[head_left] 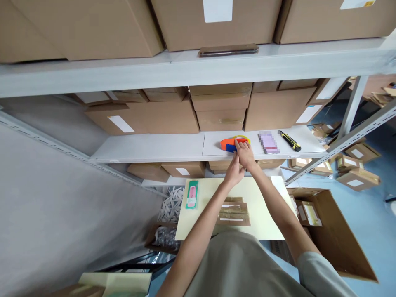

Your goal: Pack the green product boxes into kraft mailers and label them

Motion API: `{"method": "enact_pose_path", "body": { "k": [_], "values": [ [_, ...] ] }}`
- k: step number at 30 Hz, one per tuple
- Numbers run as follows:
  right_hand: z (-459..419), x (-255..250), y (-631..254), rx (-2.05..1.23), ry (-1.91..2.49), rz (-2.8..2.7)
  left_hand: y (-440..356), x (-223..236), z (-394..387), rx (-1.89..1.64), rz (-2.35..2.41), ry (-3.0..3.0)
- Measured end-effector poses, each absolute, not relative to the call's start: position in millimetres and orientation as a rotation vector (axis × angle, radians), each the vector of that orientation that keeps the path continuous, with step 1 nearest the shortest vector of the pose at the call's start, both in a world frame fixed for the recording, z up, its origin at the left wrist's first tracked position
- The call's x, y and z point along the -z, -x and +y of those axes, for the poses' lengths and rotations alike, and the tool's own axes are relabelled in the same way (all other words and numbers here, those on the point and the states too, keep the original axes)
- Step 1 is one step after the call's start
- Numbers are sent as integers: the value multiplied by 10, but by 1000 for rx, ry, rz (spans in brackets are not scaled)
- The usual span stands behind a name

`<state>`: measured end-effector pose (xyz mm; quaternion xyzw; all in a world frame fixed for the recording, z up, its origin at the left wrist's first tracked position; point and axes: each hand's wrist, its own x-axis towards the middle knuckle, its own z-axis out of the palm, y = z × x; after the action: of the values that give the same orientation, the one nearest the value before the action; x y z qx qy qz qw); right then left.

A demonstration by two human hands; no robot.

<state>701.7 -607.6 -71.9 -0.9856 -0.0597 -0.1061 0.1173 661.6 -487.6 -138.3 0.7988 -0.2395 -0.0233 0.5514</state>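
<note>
An orange and blue tape dispenser (227,144) with a yellow rim lies on the white middle shelf. My right hand (245,154) is closed over its right part, with the fingers bent across the top. Just below, my left hand (234,172) reaches up beside the right hand, its fingers stretched toward the dispenser's blue part; whether they touch it is unclear. To the right on the same shelf are a blurred purple, phone-shaped object (268,142) and a black and yellow box cutter (290,140).
Taped cardboard boxes (233,213) and a green-and-pink package (192,194) lie on the pale yellow tabletop (204,227). Cartons (167,117) line the shelf behind. A dark flat object (229,50) rests on the upper shelf edge. A large open carton (340,231) stands at right.
</note>
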Motion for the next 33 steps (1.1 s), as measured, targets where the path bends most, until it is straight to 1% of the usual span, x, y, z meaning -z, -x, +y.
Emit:
{"method": "enact_pose_path", "body": {
  "k": [3, 5, 6, 8, 11, 13, 16, 20, 24, 26, 28, 33],
  "values": [
    [-6151, 930, -6765, 498, 2727, -88, -6382, 1601, -4573, 38, -544, -1902],
    [-6213, 1202, -6399, 569, 2593, 31, -6139, 1844, -4225, 51, -386, -1943],
    [-6226, 1381, -6154, 555, 2537, 93, -5994, 1986, -4038, 72, -261, -1975],
    [-6182, 1792, -5573, 419, 2455, 204, -5672, 2277, -3709, 174, 48, -2067],
    [-5955, 2389, -4715, 49, 2336, 299, -5213, 2619, -3476, 411, 335, -2159],
    [-5798, 2686, -4355, -160, 2250, 380, -5003, 2748, -3496, 505, 367, -2174],
    [-5744, 2950, -4235, -294, 2189, 506, -4894, 2826, -3604, 539, 333, -2167],
    [-5942, 3102, -4382, -398, 2056, 535, -4949, 2893, -3603, 587, 320, -2126],
    [-6063, 3146, -4382, -310, 1794, 339, -4906, 2965, -3489, 583, 286, -1904],
    [-6079, 3099, -4357, -307, 1748, 300, -4850, 2957, -3439, 534, 257, -1802],
    [-6112, 3006, -4349, -297, 1796, 287, -4812, 2911, -3387, 486, 221, -1733],
    [-6278, 2805, -4340, -132, 2060, 210, -4816, 2801, -3228, 377, 225, -1727]
  ]
}}
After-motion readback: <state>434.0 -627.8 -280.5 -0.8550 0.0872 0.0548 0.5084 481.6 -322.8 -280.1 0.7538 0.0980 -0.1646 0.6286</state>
